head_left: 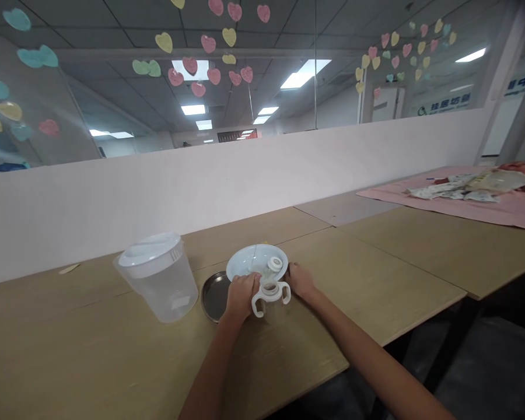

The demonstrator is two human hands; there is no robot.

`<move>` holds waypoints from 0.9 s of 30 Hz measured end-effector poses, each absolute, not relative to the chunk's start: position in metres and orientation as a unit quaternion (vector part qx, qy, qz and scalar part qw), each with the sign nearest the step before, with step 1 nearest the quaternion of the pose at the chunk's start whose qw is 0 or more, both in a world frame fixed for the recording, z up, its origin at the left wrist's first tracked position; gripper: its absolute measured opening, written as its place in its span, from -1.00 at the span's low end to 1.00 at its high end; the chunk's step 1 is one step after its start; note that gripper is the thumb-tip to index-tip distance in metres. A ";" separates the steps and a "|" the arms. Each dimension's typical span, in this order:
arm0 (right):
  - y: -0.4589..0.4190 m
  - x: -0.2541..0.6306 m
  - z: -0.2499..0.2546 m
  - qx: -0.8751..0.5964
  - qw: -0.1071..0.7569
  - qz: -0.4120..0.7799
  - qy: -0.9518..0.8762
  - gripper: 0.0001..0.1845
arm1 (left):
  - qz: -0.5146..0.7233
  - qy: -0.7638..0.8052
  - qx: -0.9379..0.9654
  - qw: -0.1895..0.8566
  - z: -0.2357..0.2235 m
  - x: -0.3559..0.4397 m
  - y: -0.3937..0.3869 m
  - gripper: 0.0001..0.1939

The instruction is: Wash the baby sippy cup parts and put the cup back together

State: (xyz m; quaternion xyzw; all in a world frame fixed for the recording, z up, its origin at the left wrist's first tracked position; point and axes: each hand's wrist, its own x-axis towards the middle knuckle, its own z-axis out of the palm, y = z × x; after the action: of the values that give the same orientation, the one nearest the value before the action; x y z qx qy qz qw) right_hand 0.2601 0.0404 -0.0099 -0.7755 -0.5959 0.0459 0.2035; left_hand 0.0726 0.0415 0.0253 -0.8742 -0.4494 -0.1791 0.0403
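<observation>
Left hand clamped on bowl, near side; right hand clamped on right side. Cap inside; bottle nearer; pitcher left.

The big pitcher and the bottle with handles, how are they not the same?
The pitcher looks much bigger than the handled bottle. The pitcher wears a white lid, while the bottle looks open on top. Both have see-through bodies.
</observation>
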 end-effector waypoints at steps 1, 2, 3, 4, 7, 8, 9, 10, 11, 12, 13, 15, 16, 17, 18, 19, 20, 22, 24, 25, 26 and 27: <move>0.040 0.260 -0.009 -0.778 0.203 0.049 -0.593 -0.69 | -0.176 -0.457 -0.871 0.038 0.026 0.073 0.041 -0.59; 0.040 0.260 -0.009 -0.779 0.202 0.052 -0.591 -0.69 | -0.175 -0.464 -0.868 0.032 0.027 0.073 0.041 -0.61; 0.040 0.260 -0.009 -0.780 0.202 0.055 -0.590 -0.69 | -0.176 -0.469 -0.865 0.024 0.029 0.072 0.040 -0.63; 0.040 0.260 -0.008 -0.780 0.201 0.057 -0.589 -0.70 | -0.179 -0.473 -0.863 0.015 0.030 0.072 0.040 -0.64; 0.039 0.259 -0.007 -0.775 0.207 0.061 -0.593 -0.70 | -0.201 -0.483 -0.852 -0.005 0.031 0.070 0.038 -0.55; 0.038 0.259 -0.007 -0.774 0.212 0.065 -0.593 -0.70 | -0.209 -0.487 -0.848 -0.007 0.031 0.069 0.038 -0.53; 0.038 0.258 -0.006 -0.773 0.217 0.070 -0.591 -0.70 | -0.218 -0.491 -0.843 -0.006 0.030 0.069 0.038 -0.52; 0.038 0.258 -0.006 -0.774 0.223 0.075 -0.588 -0.70 | -0.228 -0.493 -0.839 -0.004 0.030 0.068 0.038 -0.53; 0.037 0.258 -0.006 -0.775 0.229 0.080 -0.584 -0.70 | -0.237 -0.495 -0.836 -0.002 0.029 0.068 0.038 -0.55; 0.037 0.258 -0.005 -0.775 0.233 0.083 -0.581 -0.69 | -0.244 -0.495 -0.834 0.002 0.028 0.068 0.038 -0.58; 0.037 0.258 -0.005 -0.774 0.239 0.085 -0.580 -0.69 | -0.250 -0.493 -0.833 0.008 0.028 0.068 0.038 -0.60; 0.037 0.258 -0.004 -0.774 0.248 0.092 -0.575 -0.68 | -0.258 -0.472 -0.843 0.016 0.029 0.070 0.039 -0.64; 0.037 0.258 -0.004 -0.775 0.252 0.097 -0.572 -0.67 | -0.261 -0.454 -0.852 0.016 0.030 0.071 0.039 -0.65; 0.037 0.258 -0.003 -0.776 0.255 0.102 -0.568 -0.66 | -0.262 -0.432 -0.863 0.013 0.031 0.073 0.040 -0.66; 0.037 0.258 -0.003 -0.777 0.258 0.105 -0.564 -0.66 | -0.262 -0.412 -0.873 0.006 0.033 0.075 0.041 -0.66; 0.037 0.259 -0.002 -0.777 0.258 0.108 -0.564 -0.66 | -0.260 -0.395 -0.881 -0.005 0.035 0.077 0.042 -0.67; 0.037 0.259 -0.002 -0.776 0.257 0.109 -0.566 -0.66 | -0.256 -0.383 -0.887 -0.020 0.037 0.079 0.043 -0.67; 0.038 0.259 -0.001 -0.773 0.252 0.113 -0.570 -0.67 | -0.242 -0.365 -0.897 -0.066 0.041 0.084 0.045 -0.67; 0.038 0.259 -0.002 -0.776 0.249 0.118 -0.567 -0.68 | -0.219 -0.349 -0.903 -0.124 0.044 0.089 0.046 -0.67; 0.039 0.259 -0.002 -0.779 0.249 0.120 -0.563 -0.68 | -0.205 -0.344 -0.904 -0.147 0.046 0.092 0.047 -0.67; 0.040 0.259 -0.003 -0.783 0.248 0.120 -0.558 -0.69 | -0.191 -0.342 -0.906 -0.162 0.046 0.093 0.047 -0.67; 0.040 0.259 -0.003 -0.784 0.247 0.120 -0.556 -0.69 | -0.179 -0.344 -0.907 -0.166 0.047 0.095 0.047 -0.67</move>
State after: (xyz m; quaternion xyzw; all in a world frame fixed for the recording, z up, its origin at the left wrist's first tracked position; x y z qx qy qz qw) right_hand 0.2587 0.0403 -0.0035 -0.7843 -0.5563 0.1197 0.2472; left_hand 0.0949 0.0470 0.0467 -0.9067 -0.3438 -0.1790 -0.1665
